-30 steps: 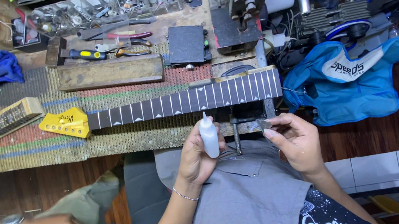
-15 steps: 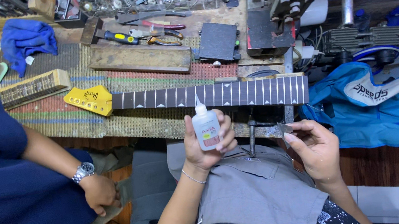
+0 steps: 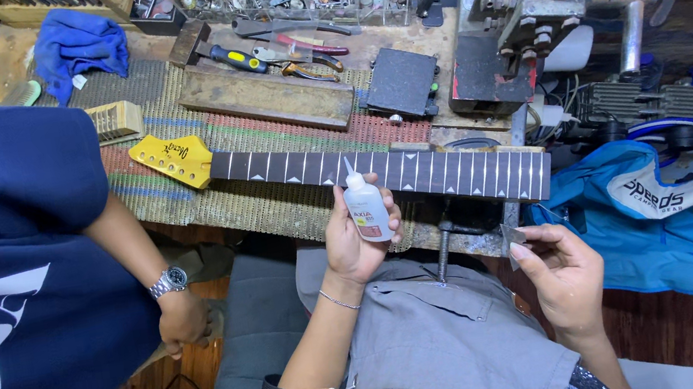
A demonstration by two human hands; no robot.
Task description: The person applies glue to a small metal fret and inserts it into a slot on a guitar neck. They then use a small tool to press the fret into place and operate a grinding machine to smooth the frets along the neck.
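Since the earlier frame, a second person in a dark blue shirt (image 3: 1, 273) had crowded further in from the left; the view had swung right. That person's hand (image 3: 182, 318) with a wristwatch (image 3: 167, 282) rested at the counter (image 3: 275, 205) edge, narrowing room on that side. Open space remained over the wearer's grey lap, between both hands. Left hand (image 3: 358, 238) was clenched round a small white glue bottle (image 3: 366, 207), upright, nozzle up, just in front of the guitar neck (image 3: 380, 171). The neck lay across the counter, yellow headstock (image 3: 174, 159) leftward, its near edge close to the counter's lip. Right hand (image 3: 563, 267) pinched a small grey piece (image 3: 513, 235), well apart from the bottle, beside a blue bag (image 3: 660, 212).
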